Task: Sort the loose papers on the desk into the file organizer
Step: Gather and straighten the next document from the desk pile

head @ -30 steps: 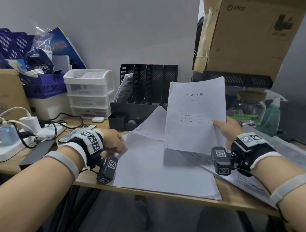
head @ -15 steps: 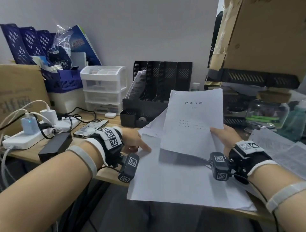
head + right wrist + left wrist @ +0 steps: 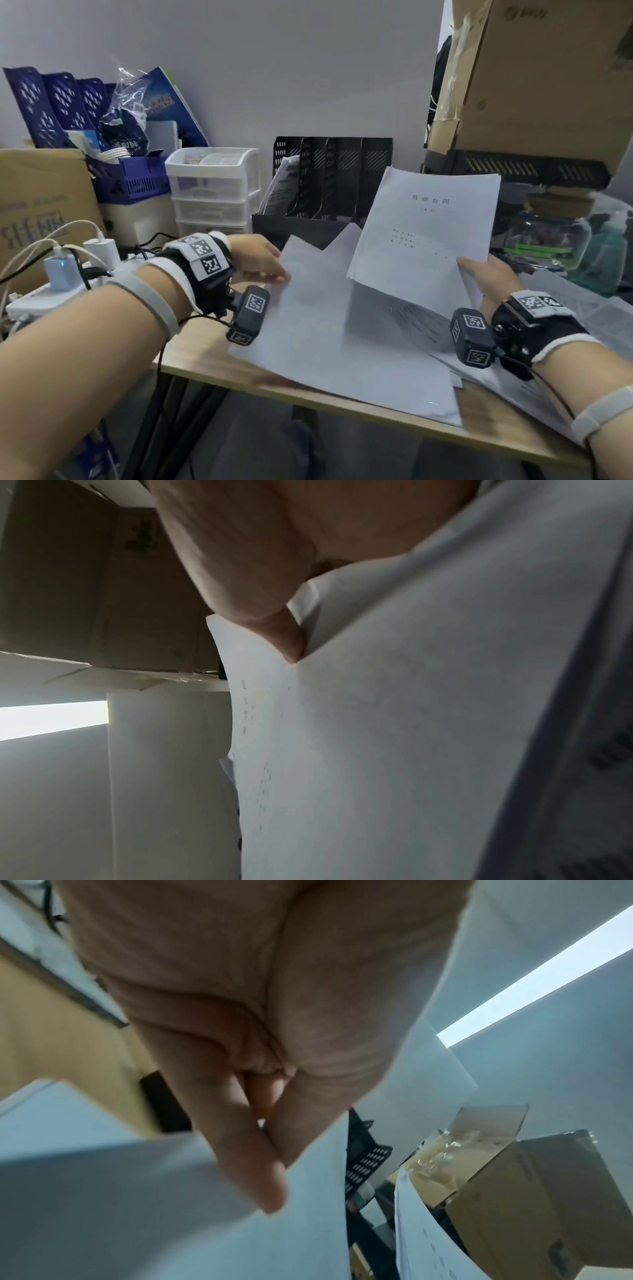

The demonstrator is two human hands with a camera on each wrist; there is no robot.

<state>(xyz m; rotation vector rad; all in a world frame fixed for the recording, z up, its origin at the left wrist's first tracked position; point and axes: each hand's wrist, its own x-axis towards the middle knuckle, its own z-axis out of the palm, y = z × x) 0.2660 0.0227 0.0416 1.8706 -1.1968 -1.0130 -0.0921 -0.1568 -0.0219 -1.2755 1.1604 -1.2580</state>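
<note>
The grip of the right hand [image 3: 488,277] is closed on the lower right corner of a printed document [image 3: 424,233], thumb on its face, holding it tilted up above the tabletop [image 3: 205,356]. The left hand [image 3: 257,260] seems to pinch the left edge of a blank sheet [image 3: 329,329], finger and thumb pressed together, though that view is blurred. This sheet lies in front of the black file organizer [image 3: 335,174]; the held document stands just right of the organizer, whose leftmost slot holds papers [image 3: 279,185]
</note>
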